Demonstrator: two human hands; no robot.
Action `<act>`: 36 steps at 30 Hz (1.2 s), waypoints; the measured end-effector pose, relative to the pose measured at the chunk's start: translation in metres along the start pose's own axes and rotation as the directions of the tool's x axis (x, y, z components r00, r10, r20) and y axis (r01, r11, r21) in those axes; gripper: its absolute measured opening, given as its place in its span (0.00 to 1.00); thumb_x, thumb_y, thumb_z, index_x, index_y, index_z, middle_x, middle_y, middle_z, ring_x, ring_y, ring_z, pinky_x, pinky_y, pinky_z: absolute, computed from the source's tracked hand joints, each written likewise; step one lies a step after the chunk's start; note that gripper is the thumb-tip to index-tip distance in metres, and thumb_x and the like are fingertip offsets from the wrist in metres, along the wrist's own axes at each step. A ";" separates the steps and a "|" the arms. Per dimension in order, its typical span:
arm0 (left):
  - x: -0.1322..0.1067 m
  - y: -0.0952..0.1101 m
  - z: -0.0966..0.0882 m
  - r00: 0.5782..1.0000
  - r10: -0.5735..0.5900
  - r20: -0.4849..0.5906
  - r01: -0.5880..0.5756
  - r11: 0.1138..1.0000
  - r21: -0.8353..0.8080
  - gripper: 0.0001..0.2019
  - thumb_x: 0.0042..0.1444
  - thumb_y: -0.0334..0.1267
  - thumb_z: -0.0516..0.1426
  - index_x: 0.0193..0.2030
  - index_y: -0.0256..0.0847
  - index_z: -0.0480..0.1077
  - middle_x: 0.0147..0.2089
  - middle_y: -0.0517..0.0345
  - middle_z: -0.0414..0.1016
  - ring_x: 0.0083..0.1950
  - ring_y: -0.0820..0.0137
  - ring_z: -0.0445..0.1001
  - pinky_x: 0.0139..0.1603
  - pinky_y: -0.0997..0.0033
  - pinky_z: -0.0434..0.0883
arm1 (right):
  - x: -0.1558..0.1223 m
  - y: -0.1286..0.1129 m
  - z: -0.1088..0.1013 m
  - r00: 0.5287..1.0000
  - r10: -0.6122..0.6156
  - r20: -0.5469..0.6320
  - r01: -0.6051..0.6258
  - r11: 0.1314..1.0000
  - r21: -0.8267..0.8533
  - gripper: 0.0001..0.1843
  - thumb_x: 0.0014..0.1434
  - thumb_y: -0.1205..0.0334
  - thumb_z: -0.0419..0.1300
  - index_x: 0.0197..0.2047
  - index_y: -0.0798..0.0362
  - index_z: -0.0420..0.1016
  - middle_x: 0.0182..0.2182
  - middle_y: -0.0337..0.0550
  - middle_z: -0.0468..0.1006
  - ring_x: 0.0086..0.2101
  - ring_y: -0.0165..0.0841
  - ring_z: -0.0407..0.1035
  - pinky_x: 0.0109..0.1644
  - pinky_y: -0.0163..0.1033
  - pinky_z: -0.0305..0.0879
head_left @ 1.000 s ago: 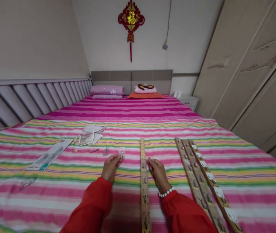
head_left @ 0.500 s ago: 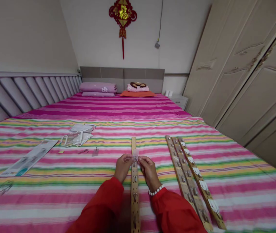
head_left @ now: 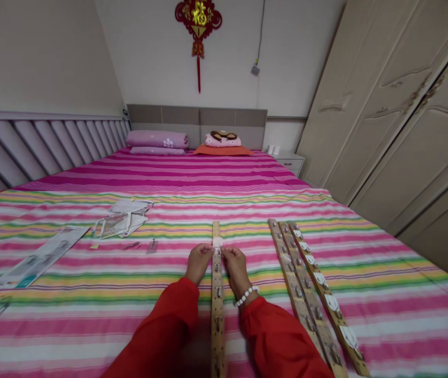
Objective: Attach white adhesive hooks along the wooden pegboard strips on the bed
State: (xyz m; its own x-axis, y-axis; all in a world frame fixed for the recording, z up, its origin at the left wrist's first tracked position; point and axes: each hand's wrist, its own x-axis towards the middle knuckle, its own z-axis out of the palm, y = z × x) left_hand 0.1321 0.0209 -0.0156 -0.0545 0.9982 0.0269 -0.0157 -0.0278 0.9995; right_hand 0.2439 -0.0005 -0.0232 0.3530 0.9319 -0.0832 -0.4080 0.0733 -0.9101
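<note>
Pink, yellow, green and white stripes run across the big sheet (head_left: 90,323) on the bed (head_left: 145,176). Take the two hands as the middle of a clock, with the headboard (head_left: 172,123) at 12. A tall pale cupboard (head_left: 385,142) stands at 2 o'clock, and a grey rail (head_left: 43,144) runs along the bed at 10. Three wooden boards (head_left: 312,297) lie side by side at 4 o'clock. They have shiny hooks on them, and the board closest to the cupboard has white bits too. Another wooden strip (head_left: 217,307) lies alone between the arms, running from 6 to 12, with hooks along it and small holes. At 9 o'clock is a long flat pack (head_left: 39,257). A messy pile of packets (head_left: 124,218) sits between 9 and 10. The left hand (head_left: 199,262) has its thumb and finger pinched on one side of a small pale patch (head_left: 217,242). The right hand (head_left: 236,269), with white beads (head_left: 246,296) round its wrist, pinches the other side. That patch is over the far part of the strip, at 12 o'clock; I cannot tell if it touches the wood.
</note>
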 end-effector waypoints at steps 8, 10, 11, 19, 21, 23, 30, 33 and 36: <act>0.005 -0.011 0.000 0.999 -0.031 -0.012 0.031 0.999 -0.008 0.13 0.38 0.42 0.64 0.28 0.35 0.72 0.26 0.57 0.76 0.31 0.67 0.74 0.37 0.68 0.69 | 0.005 0.007 -0.001 0.999 0.015 -0.035 -0.016 0.999 -0.038 0.15 0.38 0.57 0.68 0.18 0.52 0.65 0.14 0.30 0.66 0.19 0.26 0.58 0.24 0.33 0.56; 0.005 -0.011 0.000 0.999 -0.033 -0.012 0.033 0.999 -0.007 0.13 0.38 0.42 0.63 0.28 0.35 0.72 0.26 0.57 0.76 0.31 0.68 0.74 0.36 0.69 0.69 | 0.005 0.008 -0.001 0.999 0.018 -0.040 -0.020 0.998 -0.051 0.15 0.37 0.56 0.68 0.18 0.52 0.64 0.14 0.30 0.66 0.19 0.26 0.59 0.24 0.33 0.56; 0.005 -0.011 0.000 0.999 -0.032 -0.014 0.032 0.999 -0.007 0.13 0.38 0.42 0.63 0.28 0.35 0.72 0.26 0.57 0.75 0.31 0.68 0.74 0.36 0.69 0.69 | 0.006 0.008 -0.001 0.999 0.021 -0.041 -0.023 0.998 -0.056 0.15 0.37 0.56 0.68 0.18 0.52 0.65 0.14 0.30 0.66 0.19 0.26 0.59 0.23 0.33 0.55; 0.005 -0.016 0.001 0.998 -0.049 -0.043 0.049 0.999 0.005 0.11 0.38 0.40 0.63 0.28 0.36 0.72 0.25 0.58 0.75 0.30 0.69 0.74 0.34 0.70 0.69 | 0.009 0.013 -0.002 0.998 0.023 -0.053 -0.027 0.997 -0.075 0.15 0.37 0.55 0.68 0.19 0.53 0.66 0.14 0.32 0.68 0.18 0.27 0.60 0.23 0.34 0.56; 0.006 -0.017 0.001 0.997 -0.057 -0.047 0.058 0.998 0.002 0.11 0.37 0.39 0.64 0.27 0.36 0.72 0.25 0.58 0.75 0.29 0.69 0.74 0.33 0.70 0.69 | 0.010 0.015 -0.002 0.998 0.030 -0.062 -0.035 0.996 -0.080 0.15 0.37 0.55 0.68 0.19 0.52 0.66 0.14 0.32 0.68 0.18 0.27 0.60 0.23 0.34 0.57; 0.006 -0.018 0.002 0.996 -0.073 -0.055 0.072 0.997 -0.005 0.11 0.37 0.38 0.65 0.28 0.36 0.72 0.24 0.58 0.75 0.29 0.69 0.74 0.33 0.71 0.70 | 0.011 0.016 -0.002 0.997 0.036 -0.065 -0.041 0.995 -0.086 0.15 0.37 0.56 0.68 0.19 0.52 0.65 0.13 0.31 0.68 0.18 0.27 0.60 0.23 0.34 0.57; 0.006 -0.015 0.007 0.986 -0.136 -0.098 0.129 0.989 -0.077 0.09 0.36 0.32 0.64 0.27 0.36 0.70 0.22 0.60 0.74 0.26 0.70 0.74 0.30 0.72 0.70 | 0.011 0.016 -0.002 0.998 0.039 -0.056 -0.045 0.994 -0.103 0.14 0.37 0.57 0.67 0.19 0.52 0.65 0.13 0.31 0.67 0.18 0.27 0.60 0.22 0.33 0.57; 0.006 -0.013 0.009 0.982 -0.169 -0.080 0.160 0.982 -0.103 0.08 0.36 0.31 0.63 0.26 0.37 0.69 0.19 0.62 0.73 0.24 0.69 0.74 0.28 0.72 0.69 | 0.010 0.014 -0.002 0.998 0.054 -0.040 -0.057 0.995 -0.086 0.12 0.38 0.59 0.65 0.19 0.52 0.65 0.13 0.31 0.67 0.18 0.27 0.60 0.22 0.33 0.56; 0.007 -0.012 0.009 0.979 -0.203 -0.031 0.199 0.973 -0.118 0.09 0.36 0.32 0.63 0.26 0.37 0.68 0.18 0.63 0.71 0.23 0.69 0.73 0.28 0.72 0.69 | 0.010 0.013 -0.001 0.996 0.082 -0.038 -0.085 0.992 -0.089 0.10 0.38 0.61 0.64 0.19 0.51 0.65 0.13 0.30 0.67 0.17 0.27 0.60 0.22 0.33 0.55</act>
State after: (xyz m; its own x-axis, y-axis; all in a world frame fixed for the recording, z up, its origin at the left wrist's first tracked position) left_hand 0.1413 0.0286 -0.0274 -0.0810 0.9808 -0.1776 -0.1442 0.1647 0.9757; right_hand 0.2434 0.0098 -0.0362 0.3504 0.9205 -0.1726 -0.3599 -0.0377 -0.9322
